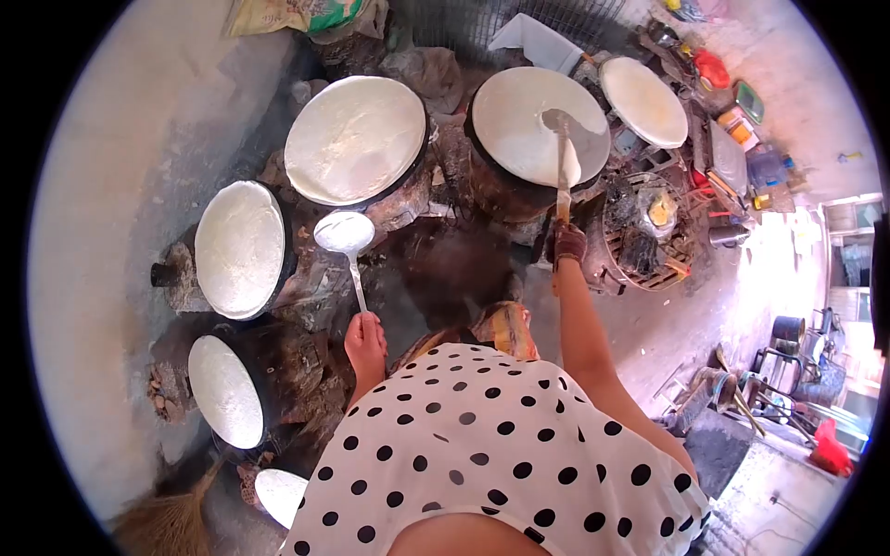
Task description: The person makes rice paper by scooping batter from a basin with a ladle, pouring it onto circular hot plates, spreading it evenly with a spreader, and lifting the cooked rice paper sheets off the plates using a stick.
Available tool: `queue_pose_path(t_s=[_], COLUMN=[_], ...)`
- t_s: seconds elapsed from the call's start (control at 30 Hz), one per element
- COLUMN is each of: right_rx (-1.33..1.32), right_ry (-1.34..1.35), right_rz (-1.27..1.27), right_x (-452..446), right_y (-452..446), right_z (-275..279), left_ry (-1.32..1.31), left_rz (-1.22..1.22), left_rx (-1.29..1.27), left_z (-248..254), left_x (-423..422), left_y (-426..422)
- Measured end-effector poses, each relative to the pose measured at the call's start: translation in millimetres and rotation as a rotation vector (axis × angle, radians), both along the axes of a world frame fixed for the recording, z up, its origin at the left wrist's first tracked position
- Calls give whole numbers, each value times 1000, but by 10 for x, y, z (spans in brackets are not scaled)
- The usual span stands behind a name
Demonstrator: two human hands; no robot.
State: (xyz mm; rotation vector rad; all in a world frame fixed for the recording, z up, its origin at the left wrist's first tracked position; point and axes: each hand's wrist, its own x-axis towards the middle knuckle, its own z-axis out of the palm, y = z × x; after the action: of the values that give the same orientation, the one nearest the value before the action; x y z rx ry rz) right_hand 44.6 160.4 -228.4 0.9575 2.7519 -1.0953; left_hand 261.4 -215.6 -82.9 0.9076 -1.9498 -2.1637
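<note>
My left hand [367, 337] is closed round the handle of a metal ladle [344, 233], whose bowl holds white batter. The bowl is held low, in front of a round griddle covered with a pale sheet [356, 139]. My right hand [569, 243], in a dark glove, grips the wooden handle of a long flat spreader [563, 176]. Its blade reaches over another round griddle [519, 120], where a pale layer covers most of the surface. A grey patch and a white pool of batter lie beside the blade.
More round griddles with white sheets stand at the left [239, 248] and lower left [225, 392]. A thin round sheet [644, 102] lies at the upper right. Below it is a round rack with ash [649, 227]. A straw broom [171, 519] leans at bottom left.
</note>
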Motion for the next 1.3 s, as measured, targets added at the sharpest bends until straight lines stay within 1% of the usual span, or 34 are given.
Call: queue_pose_path(t_s=[0.1, 0.2, 0.23, 0.27, 0.3, 0.37, 0.5, 0.53, 0.6, 0.63, 0.67, 0.7, 0.73, 0.77, 0.8, 0.9, 0.97, 1.03, 1.07, 1.1, 1.2, 1.27, 1.3], right_rx=[56, 94, 84, 5, -103, -287, -629, -315, -2, 417, 842, 831, 161, -387, -492, -415, -258, 13, 284, 280, -581, -279, -265], right_ry=[82, 140, 141, 132, 104, 42, -75, 27, 121, 259, 396, 394, 104, -126, -127, -92, -74, 55, 187, 184, -78, 228, 43], right_rz=[258, 512, 507, 472, 412, 294, 76, 243, 399, 704, 1000, 1002, 937, 624, 532, 406, 388, 618, 844, 852, 674, 886, 702], right_x=[-237, -292, -272, -172, -47, 54, -174, -252, -428, -539, -580, -478, -379, -275, -276, -587, -868, -1096, -1155, -1106, -877, -1051, -1292], right_y=[-150, -232, -55, 94, 287, 701, 1316, 1321, 1292, 1250, 1216, 1216, 1248, 1267, 1437, 2009, 2166, 2250, 2283, 2333, 2512, 2696, 2737], right_z=[-467, -1241, -1615, -1503, -1185, -747, -438, -219, -332, -851, -1169, -905, -439, 82, 131, 234, 193, -694, -1074, -1186, -1289, -856, -741], left_ry=[4, -12, -13, -20, -28, -34, -41, -42, -21, -28, -21, -12, -15, -20, -20, -48, -56, -70, -90, -111, -85, -74, -62], left_rz=[-20, -56, -60, -64, -67, -54, -29, -28, -24, -26, -29, -30, -28, -23, -13, 11, 17, 35, 42, 50, 80, 86, 83], left_rx=[17, 3, -8, -29, -49, -62, -74, -75, -67, -70, -40, -11, -18, -38, -57, -110, -98, -89, -97, -106, -46, -68, -64], left_z=[-5, 6, 13, 21, 31, 51, 102, 108, 106, 75, 27, 7, 34, 74, 96, 32, 14, 25, 48, 64, 66, 37, 35], left_x=[-114, -265, -306, -342, -373, -415, -551, -574, -645, -678, -712, -734, -745, -769, -814, -814, -870, -912, -927, -930, -913, -900, -881], left_y=[90, 241, 293, 353, 411, 536, 872, 950, 1137, 1217, 1286, 1350, 1431, 1523, 1603, 1771, 1915, 2044, 2104, 2149, 2236, 2264, 2275])
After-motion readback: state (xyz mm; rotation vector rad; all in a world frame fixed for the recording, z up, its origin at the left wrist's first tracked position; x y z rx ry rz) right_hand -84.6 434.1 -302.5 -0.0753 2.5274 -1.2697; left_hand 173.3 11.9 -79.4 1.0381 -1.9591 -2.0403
